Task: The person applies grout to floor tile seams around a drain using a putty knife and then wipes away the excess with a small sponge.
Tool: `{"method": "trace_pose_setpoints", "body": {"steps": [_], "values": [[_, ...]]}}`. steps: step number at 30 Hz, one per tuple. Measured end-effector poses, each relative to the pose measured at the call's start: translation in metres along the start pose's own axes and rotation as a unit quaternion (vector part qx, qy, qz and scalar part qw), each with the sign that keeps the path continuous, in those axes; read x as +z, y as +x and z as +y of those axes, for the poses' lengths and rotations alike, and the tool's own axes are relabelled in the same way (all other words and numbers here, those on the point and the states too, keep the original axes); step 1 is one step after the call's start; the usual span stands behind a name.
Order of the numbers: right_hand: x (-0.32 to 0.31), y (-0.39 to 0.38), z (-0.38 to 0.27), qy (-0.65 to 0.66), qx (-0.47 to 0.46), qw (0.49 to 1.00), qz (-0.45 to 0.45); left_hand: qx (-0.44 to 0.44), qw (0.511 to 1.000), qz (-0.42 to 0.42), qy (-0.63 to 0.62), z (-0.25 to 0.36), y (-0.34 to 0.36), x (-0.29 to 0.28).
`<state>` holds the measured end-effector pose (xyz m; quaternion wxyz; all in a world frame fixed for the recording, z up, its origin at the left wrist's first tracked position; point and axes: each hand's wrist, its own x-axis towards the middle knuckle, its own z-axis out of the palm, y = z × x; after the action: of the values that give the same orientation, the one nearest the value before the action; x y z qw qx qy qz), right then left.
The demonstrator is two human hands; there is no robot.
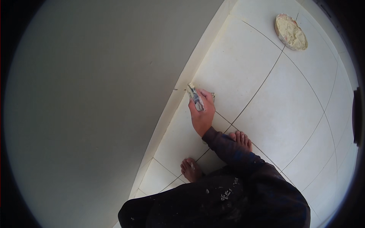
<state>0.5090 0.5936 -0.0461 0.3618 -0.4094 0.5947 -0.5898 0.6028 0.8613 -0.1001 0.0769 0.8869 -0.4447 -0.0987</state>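
My right hand (203, 114) reaches in from the lower right with its fingers closed round a putty knife (196, 100), or a similar flat tool, smeared with cream filler. The tool's tip is close to the pale skirting (178, 93) at the foot of the grey wall; whether it touches I cannot tell. A small dark mark shows on the skirting's top edge nearby. Behind the fingers, the edge of something smeared (213, 97) sticks out, mostly hidden by the hand. My left hand is out of view. At the far right, a round shallow container (291, 32) of cream filler rests on the floor.
A grey wall (95, 87) fills the left side. White floor tiles (281, 114) with dark joints spread to the right. My bare feet (191, 170) stand below the hand. Another pale skirting (348, 64) and a dark object (357, 116) line the right rim.
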Motion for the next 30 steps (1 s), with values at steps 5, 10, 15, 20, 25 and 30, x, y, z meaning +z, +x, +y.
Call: {"method": "trace_pose_setpoints", "body": {"steps": [5,10,15,20,25,30], "values": [[0.038,-0.014,0.004,-0.028,-0.077,0.996,0.039,-0.005,1.0,-0.024,0.016,-0.006,-0.002,0.004],[0.004,-0.021,0.009,-0.048,-0.093,0.99,-0.096,0.015,0.999,-0.013,0.031,-0.011,-0.002,-0.001],[-0.011,-0.002,0.013,0.017,0.2,0.98,0.005,-0.002,1.0,0.024,0.01,0.005,0.002,-0.004],[0.026,0.0,0.011,-0.005,0.085,0.996,0.023,-0.108,0.939,-0.248,-0.21,-0.108,0.031,-0.096],[-0.033,0.003,-0.025,0.247,0.282,0.916,-0.143,0.162,0.936,-0.202,-0.239,-0.014,0.089,-0.118],[-0.137,0.035,-0.025,0.231,0.275,0.932,-0.048,0.054,0.797,-0.387,-0.46,0.101,0.126,-0.1]]}}
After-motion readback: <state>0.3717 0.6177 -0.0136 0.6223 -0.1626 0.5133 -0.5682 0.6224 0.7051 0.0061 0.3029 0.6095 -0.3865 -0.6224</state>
